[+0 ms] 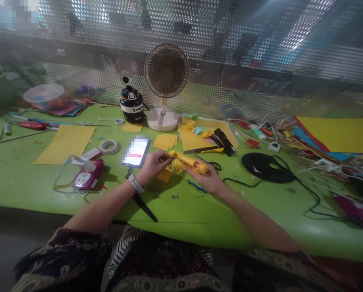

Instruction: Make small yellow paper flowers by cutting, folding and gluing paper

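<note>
My right hand (210, 178) is wrapped around a yellow glue gun (193, 163), which lies sideways with its rounded end to the right and its narrow end by my left fingers. With thumb and fingers pinched together, my left hand (155, 164) holds a curled yellow paper piece (177, 165) at that narrow end; the fingers partly hide it. Flat on the table beneath is a yellow paper square (165, 175). A lit phone (135, 151) lies left of my left hand, and black scissor handles (215, 166) show behind my right hand.
On the green table (199, 215) stand a fan (166, 75) and a dark bottle (132, 107). A purple power strip (88, 174) and tape roll (109, 146) lie left. A black round pad (260, 167), a cable (303, 182) and cluttered sticks and wires lie right.
</note>
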The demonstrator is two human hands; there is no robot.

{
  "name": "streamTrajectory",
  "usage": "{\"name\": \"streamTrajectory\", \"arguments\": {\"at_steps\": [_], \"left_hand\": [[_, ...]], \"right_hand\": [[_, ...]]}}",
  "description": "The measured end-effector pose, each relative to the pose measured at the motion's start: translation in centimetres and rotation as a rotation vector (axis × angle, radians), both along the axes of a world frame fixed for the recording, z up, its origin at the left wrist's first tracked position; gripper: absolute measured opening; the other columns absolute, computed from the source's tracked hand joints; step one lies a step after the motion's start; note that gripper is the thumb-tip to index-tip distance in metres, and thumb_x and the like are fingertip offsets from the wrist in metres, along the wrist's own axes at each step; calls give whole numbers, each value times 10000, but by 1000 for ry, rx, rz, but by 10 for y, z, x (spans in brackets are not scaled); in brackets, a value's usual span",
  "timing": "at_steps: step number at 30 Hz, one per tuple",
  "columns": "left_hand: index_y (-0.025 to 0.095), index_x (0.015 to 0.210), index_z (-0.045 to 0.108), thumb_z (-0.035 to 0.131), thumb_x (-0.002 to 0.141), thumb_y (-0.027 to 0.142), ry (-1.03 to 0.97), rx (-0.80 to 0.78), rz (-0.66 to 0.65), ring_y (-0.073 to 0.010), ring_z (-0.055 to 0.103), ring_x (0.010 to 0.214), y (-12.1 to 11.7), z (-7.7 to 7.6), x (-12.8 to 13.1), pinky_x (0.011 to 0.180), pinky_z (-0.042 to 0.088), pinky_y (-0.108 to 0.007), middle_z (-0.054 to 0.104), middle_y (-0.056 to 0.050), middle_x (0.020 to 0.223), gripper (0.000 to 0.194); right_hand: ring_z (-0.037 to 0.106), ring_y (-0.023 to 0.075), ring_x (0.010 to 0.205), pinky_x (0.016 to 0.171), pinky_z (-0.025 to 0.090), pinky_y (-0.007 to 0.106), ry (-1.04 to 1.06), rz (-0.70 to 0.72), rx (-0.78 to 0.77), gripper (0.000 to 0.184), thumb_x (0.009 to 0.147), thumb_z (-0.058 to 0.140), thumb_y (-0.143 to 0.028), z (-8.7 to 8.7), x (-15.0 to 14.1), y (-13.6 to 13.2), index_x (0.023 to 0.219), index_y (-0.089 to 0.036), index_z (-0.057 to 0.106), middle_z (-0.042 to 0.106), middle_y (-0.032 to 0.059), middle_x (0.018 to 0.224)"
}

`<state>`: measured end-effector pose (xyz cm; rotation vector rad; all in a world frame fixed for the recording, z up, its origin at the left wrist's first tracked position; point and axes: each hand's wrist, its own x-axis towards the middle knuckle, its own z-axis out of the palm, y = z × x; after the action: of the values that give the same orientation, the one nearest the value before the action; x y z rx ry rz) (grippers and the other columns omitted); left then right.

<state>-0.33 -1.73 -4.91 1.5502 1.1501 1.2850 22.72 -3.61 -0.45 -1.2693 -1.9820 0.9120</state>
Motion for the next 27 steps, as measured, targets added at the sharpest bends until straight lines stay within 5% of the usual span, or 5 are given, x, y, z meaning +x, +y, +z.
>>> {"name": "streamTrajectory", "arguments": {"at_steps": [4,8,13,18,27], "left_hand": [[168,803,695,806,714,450,-35,-22,4,-184,703,696,0,1,1,640,572,-298,718,-57,744,316],[158,764,664,795,713,486,-63,-88,3,-189,713,684,-1,9,3,652,585,-318,719,-54,717,357],[138,785,669,802,700,492,-122,-144,-8,-184,725,693,-3,15,4,682,598,-324,737,-66,745,388],[142,786,670,791,718,481,-131,-115,-4,-169,720,676,-1,10,3,656,584,-287,729,-50,724,366],[133,803,670,803,700,478,-179,-137,32,-171,720,686,3,17,-1,682,595,-300,725,-50,722,383]], "right_hand": [[600,198,658,617,497,326,-165,-23,178,298,882,581,-509,-4,7,1,820,-219,597,631,23,727],[595,221,733,649,481,338,-307,-102,519,266,904,520,-469,1,20,7,916,-209,576,626,87,868],[623,264,856,715,504,357,-376,-350,657,270,888,565,-476,18,41,21,968,-219,563,632,112,934],[640,281,855,696,501,359,-526,-368,482,327,765,679,-436,3,85,30,971,-209,565,647,114,979],[636,313,916,744,497,389,-647,-787,206,505,684,733,-507,-35,191,14,1012,-155,579,649,169,993]]}}
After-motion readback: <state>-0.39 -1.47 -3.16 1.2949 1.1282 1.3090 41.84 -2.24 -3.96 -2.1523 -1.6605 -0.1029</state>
